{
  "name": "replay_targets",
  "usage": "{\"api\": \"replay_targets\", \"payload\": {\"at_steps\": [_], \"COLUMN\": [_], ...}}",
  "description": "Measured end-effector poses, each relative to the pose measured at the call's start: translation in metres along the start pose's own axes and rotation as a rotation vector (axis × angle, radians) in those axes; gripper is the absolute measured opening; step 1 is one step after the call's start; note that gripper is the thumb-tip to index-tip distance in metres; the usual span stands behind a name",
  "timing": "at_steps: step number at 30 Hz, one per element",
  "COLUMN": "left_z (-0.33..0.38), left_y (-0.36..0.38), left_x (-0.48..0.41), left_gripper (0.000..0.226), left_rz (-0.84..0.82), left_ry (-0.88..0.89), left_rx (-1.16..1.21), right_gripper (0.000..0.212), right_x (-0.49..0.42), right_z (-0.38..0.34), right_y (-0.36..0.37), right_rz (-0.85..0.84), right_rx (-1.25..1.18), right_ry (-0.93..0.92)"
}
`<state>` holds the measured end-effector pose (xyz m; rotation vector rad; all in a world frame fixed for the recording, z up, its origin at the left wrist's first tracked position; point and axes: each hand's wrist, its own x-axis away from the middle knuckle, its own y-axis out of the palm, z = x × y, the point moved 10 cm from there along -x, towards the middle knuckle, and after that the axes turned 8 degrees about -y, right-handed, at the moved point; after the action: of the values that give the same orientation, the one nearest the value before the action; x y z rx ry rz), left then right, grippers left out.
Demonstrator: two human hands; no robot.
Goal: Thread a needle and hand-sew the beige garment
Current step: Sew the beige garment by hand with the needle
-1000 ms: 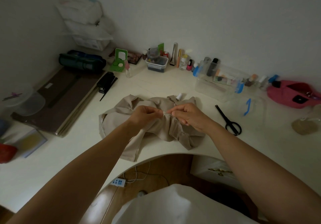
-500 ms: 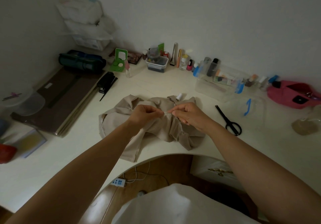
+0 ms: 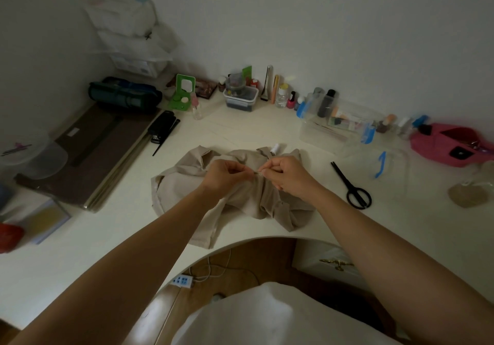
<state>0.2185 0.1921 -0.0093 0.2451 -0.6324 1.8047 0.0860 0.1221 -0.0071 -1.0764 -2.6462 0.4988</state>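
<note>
Cream desk [image 3: 267, 136], white walls [image 3: 320, 23]; left hand [image 3: 223, 177], right hand [image 3: 290, 174] pinch tiny item [image 3: 256, 173] (indistinct) over garment [image 3: 248, 200].

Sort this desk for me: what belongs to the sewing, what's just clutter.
Sewing: beige garment, white thread spool, black scissors, left hand and right hand pinching something fine, needle or thread.
Clutter: pink pouch, green stand, pink nail polish bottle, dark green bag.
</note>
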Motion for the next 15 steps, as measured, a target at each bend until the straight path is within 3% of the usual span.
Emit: {"api": "replay_targets", "payload": {"at_steps": [9, 15], "left_z": [0.0, -0.0035], "left_y": [-0.0058, -0.0072], "left_x": [0.0027, 0.0034], "left_gripper": [0.006, 0.008], "left_rz": [-0.008, -0.015], "left_ry": [-0.013, -0.033], "left_rx": [0.019, 0.04], "right_gripper": [0.02, 0.022], "right_x": [0.001, 0.0032], "right_z": [-0.0034, -0.0023], "right_y": [0.0035, 0.005], "right_rz": [-0.053, -0.064], "right_rx": [0.011, -0.106], "right_ry": [-0.026, -0.003]}}
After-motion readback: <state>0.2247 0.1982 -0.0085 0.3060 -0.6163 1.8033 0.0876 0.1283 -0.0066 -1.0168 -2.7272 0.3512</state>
